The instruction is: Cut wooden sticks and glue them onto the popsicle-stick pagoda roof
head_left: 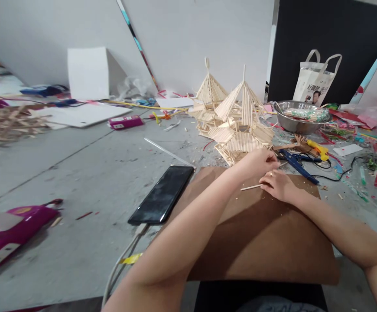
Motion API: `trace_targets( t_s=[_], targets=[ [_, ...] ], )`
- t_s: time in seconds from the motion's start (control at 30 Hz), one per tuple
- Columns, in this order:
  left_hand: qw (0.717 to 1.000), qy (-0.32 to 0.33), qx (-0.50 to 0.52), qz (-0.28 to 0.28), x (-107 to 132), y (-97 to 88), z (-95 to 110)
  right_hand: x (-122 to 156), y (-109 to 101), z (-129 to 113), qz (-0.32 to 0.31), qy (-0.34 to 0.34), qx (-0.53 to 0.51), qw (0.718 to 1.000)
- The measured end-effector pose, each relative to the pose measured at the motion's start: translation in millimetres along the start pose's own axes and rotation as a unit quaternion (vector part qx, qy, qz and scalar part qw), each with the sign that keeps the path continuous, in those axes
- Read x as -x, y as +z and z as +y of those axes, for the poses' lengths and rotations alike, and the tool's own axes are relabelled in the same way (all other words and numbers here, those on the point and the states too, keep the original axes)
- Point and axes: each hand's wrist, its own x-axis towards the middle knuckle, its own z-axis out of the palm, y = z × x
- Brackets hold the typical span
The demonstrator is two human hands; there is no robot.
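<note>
My left hand [259, 162] is closed in a pinch above the far edge of a brown board [266, 242]. What its fingertips hold is too small to make out. Just below and to the right, my right hand [281, 185] has its fingers drawn together on a thin wooden stick [250, 187], which points left over the board. Both hands are close to each other. Directly beyond them stands a pavilion model built of wooden sticks [245, 130], with a pointed roof. A second stick pavilion [208, 93] stands behind it to the left.
A black phone [162, 195] with a white cable lies left of the board. A blue glue gun [297, 164] rests at its far right. Farther off are a metal bowl [292, 123], a paper bag [315, 82] and scattered scraps. Magenta devices [22, 229] lie at the left.
</note>
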Motion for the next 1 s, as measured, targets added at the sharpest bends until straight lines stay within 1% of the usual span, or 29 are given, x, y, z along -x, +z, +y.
trace_targets(
  t_s=[0.1, 0.17, 0.23, 0.3, 0.37, 0.5, 0.57, 0.6, 0.63, 0.67, 0.7, 0.73, 0.77, 0.8, 0.83, 0.9, 0.93, 1.0],
  targets=[
    [0.991, -0.030, -0.127, -0.028, 8, 10.4, -20, 0, 4, 0, -0.025, -0.011, 0.034, 0.999],
    [0.981, -0.047, -0.183, -0.043, 13, 16.9, -30, 1, 3, 0, -0.036, -0.007, 0.063, 0.997],
    [0.970, -0.058, -0.227, -0.065, 17, 22.2, -36, 2, 0, 1, -0.043, 0.000, 0.079, 0.996],
    [0.963, -0.057, -0.251, -0.081, 20, 25.6, -36, 4, -4, 4, -0.037, 0.020, 0.074, 0.996],
    [0.961, -0.046, -0.258, -0.093, 20, 26.8, -34, 7, -7, 9, -0.010, 0.042, 0.043, 0.998],
    [0.964, -0.030, -0.241, -0.107, 19, 23.0, -33, 11, -15, 24, 0.079, 0.056, -0.056, 0.994],
    [0.976, -0.021, -0.199, -0.083, 17, 17.4, -32, 12, -24, 29, 0.141, 0.065, -0.110, 0.982],
    [0.985, -0.014, -0.164, -0.055, 16, 13.8, -31, 12, -30, 30, 0.178, 0.073, -0.139, 0.971],
    [0.993, -0.008, -0.119, -0.010, 15, 10.0, -30, 11, -37, 31, 0.217, 0.082, -0.167, 0.958],
    [0.997, -0.005, -0.065, 0.049, 13, 6.4, -28, 9, -45, 31, 0.254, 0.091, -0.190, 0.944],
    [0.993, -0.006, -0.004, 0.119, 11, 3.2, -26, 6, -54, 31, 0.285, 0.099, -0.206, 0.931],
    [0.980, -0.010, 0.061, 0.187, 9, 0.7, -23, 3, -63, 31, 0.308, 0.103, -0.216, 0.921],
    [0.962, -0.018, 0.128, 0.241, 6, -0.8, -20, -2, -73, 31, 0.324, 0.105, -0.219, 0.915],
    [0.943, -0.023, 0.195, 0.270, 3, -1.4, -17, -8, -83, 31, 0.331, 0.103, -0.221, 0.911],
    [0.926, -0.027, 0.259, 0.272, 0, -1.1, -14, -14, -92, 30, 0.335, 0.100, -0.224, 0.910],
    [0.896, -0.050, 0.361, 0.253, -7, 1.2, -9, -29, -107, 29, 0.338, 0.092, -0.227, 0.909],
    [0.882, -0.062, 0.393, 0.254, -10, 2.7, -8, -37, -112, 29, 0.338, 0.090, -0.228, 0.909],
    [0.859, -0.083, 0.427, 0.269, -16, 5.3, -6, -55, -117, 30, 0.334, 0.087, -0.241, 0.907]
  ],
)
